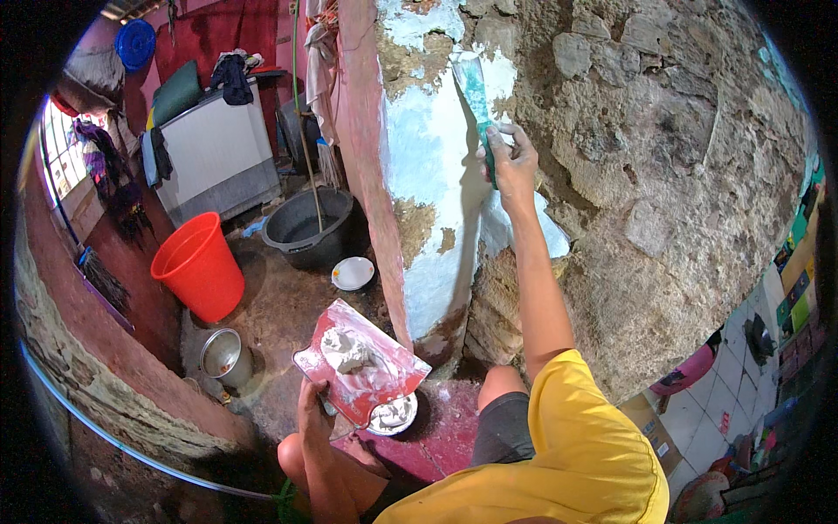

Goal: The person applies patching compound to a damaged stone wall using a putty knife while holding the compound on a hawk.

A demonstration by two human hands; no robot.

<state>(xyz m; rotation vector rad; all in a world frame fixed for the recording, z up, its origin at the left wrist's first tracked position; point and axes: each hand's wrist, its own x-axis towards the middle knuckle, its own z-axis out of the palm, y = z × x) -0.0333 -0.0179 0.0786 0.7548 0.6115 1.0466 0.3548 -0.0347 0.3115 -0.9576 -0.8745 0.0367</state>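
My right hand (511,162) grips the green handle of a putty knife (477,100), raised against the wall. Its blade touches the upper part of a strip of white and pale blue plaster (428,148), with rough bare stone showing to the right. Low at the left, my left hand (316,406) holds a red board (393,360) by its near edge. A lump of white putty (346,349) sits on the board, with smears around it. Partly hidden beneath the board is a bowl of white putty (393,414).
A red bucket (199,266), a metal pot (226,358), a large black tub (310,227) and a white lid (353,273) stand on the floor to the left. Behind them is a white chest (214,148) with cloths on it. Rough stone wall (646,201) fills the right.
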